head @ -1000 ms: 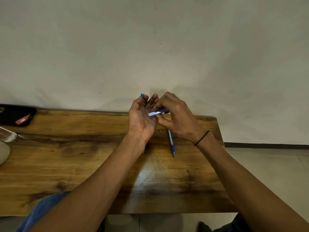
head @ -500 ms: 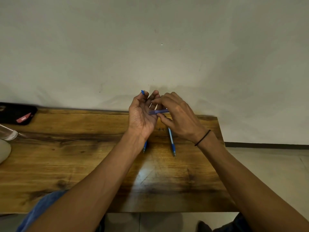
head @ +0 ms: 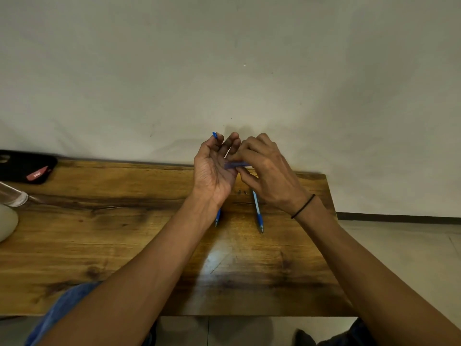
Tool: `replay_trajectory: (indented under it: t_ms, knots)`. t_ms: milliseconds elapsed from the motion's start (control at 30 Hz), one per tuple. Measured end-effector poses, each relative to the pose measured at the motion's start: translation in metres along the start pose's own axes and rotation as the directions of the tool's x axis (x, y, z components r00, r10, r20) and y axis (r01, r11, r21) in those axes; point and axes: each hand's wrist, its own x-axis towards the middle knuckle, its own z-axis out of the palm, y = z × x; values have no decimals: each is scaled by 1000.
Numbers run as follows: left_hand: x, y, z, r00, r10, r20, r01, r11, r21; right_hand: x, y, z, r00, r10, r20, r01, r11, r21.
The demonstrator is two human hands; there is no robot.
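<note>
Both hands meet above the far edge of the wooden table (head: 124, 245). My right hand (head: 267, 171), with a black band on its wrist, pinches a short pale-blue pen barrel (head: 237, 165) held level against my left palm. My left hand (head: 212, 171) is raised with its fingers curled, and a blue pen end (head: 214, 135) sticks out above them. Below the left wrist a blue pen tip (head: 217, 219) shows; I cannot tell if it belongs to the same pen. A second blue pen (head: 258, 213) lies on the table under my right hand.
A black pouch with a red tag (head: 27, 168) lies at the table's far left corner. A clear container (head: 12, 197) and a pale rounded object (head: 6, 222) sit at the left edge. A plain wall stands close behind the table, with tiled floor to the right.
The pen barrel in my right hand has turned from tilted to level against the left palm. Both hands have shifted slightly, and more of the pen tip under the left wrist shows.
</note>
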Motion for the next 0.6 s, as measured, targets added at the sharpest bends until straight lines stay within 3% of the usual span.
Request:
replay_trajectory:
  t_ms: [600]
  knots:
    - [2, 0, 0, 999, 1, 33, -1, 1000, 3, 0, 1, -2, 998, -21, -55, 17, 997, -69]
